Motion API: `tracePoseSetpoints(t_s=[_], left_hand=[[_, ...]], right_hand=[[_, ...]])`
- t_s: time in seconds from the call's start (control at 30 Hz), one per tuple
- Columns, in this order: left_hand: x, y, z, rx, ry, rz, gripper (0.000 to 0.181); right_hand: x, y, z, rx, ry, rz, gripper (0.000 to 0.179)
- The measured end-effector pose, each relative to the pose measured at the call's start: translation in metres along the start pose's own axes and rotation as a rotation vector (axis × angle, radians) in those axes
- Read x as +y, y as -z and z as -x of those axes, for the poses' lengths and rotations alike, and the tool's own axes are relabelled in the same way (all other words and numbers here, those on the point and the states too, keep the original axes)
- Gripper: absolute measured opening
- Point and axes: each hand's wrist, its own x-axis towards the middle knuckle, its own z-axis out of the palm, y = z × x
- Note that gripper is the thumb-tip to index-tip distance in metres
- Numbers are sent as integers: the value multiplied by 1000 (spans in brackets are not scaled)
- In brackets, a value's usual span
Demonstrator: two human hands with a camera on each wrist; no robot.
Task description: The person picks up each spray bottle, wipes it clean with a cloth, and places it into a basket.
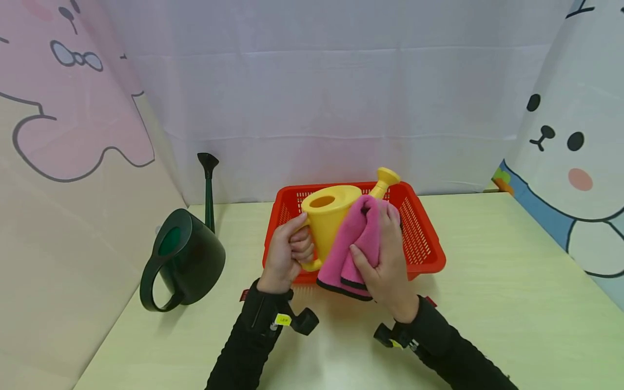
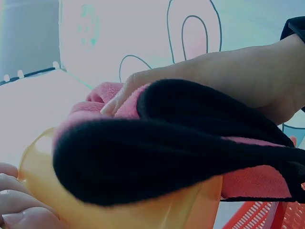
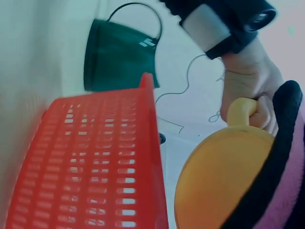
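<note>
My left hand (image 1: 290, 252) grips the handle of a yellow watering can (image 1: 325, 219), fingers curled round it. The can is held up over a red basket (image 1: 425, 265), its spout pointing up and to the right. With my right hand (image 1: 387, 265) I hold a pink cloth with black edging (image 1: 347, 254) against the can's right side, thumb in front. In the left wrist view the folded cloth (image 2: 121, 109) covers much of the can (image 2: 38, 157). The right wrist view shows the can's round underside (image 3: 221, 176) raised beside the basket wall (image 3: 95, 157).
A dark green watering can (image 1: 200, 265) stands to the left on the pale table (image 1: 497, 303), its long spout pointing up. Behind the table hangs a white curtain (image 1: 312, 108). Printed cartoon sheets line the left and right sides.
</note>
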Motion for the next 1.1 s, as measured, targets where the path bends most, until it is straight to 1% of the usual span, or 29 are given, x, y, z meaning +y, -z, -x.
tracePoseSetpoints(t_s=[0.13, 0.2, 0.3, 0.37, 0.43, 0.53, 0.6, 0.67, 0.73, 0.83, 0.97, 1.03, 1.1], left_hand=[[0, 0, 0, -4, -1, 5, 48], [0, -1, -1, -14, 0, 6, 48], [-2, -2, -1, -21, 4, 10, 46], [-3, -3, -2, -3, 8, 4, 46], [-4, -3, -2, 24, 16, 1, 46], [-5, -3, -2, 58, 22, -10, 46], [-5, -3, -2, 60, 24, -8, 46], [-4, -2, -2, 45, 22, -1, 46], [-4, -2, -2, 20, 16, 3, 46], [-3, -2, -3, -13, 12, 8, 46], [-2, -1, -3, -25, 23, 12, 48], [-1, -1, -2, -22, 32, 16, 48], [-1, -1, -2, -20, 36, 16, 48]], right_hand=[[0, -5, 5, 79, 259, 221, 63], [-1, -8, 9, 113, 364, 319, 62], [-4, -14, 15, 123, 473, 437, 59], [-6, -18, 20, 100, 521, 506, 57], [-8, -21, 24, 64, 551, 554, 56], [-10, -21, 27, 1, 548, 588, 58], [-10, -21, 27, -12, 535, 583, 58], [-9, -19, 25, -5, 520, 560, 58], [-8, -18, 22, 22, 504, 524, 57], [-7, -14, 16, 57, 456, 441, 56], [-4, -6, 9, 43, 340, 299, 58], [-3, -1, 5, 14, 254, 192, 60], [-3, 3, 2, -11, 155, 76, 57]])
